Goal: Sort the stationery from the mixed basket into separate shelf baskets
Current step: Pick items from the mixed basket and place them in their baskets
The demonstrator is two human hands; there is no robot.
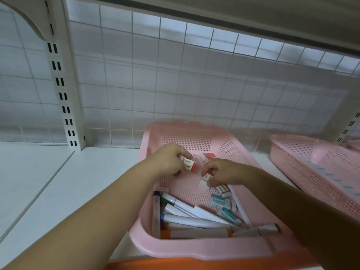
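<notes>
On the white shelf (58, 182), over the pink mixed basket (148, 191), both my hands are at work. My left grip (171, 158) is curled round one red-and-white eraser (190, 164) and holds it above the basket floor. My right grip (218, 172) pinches a second red-and-white eraser (208, 175) between thumb and fingertips, just beside the first.

I count four red ones in all: the two I hold, a third eraser (208, 155) lying loose near the far wall, and a fourth eraser (222, 189) just under my right hand. Of teal erasers (220, 200) I see at least two, by the right wall.

White-barrelled markers (194, 217) lie heaped at the near end, overlapping too much for a sure count.

A second pink basket (292, 152) stands to the right on the same shelf, with blurred teal items inside it.
</notes>
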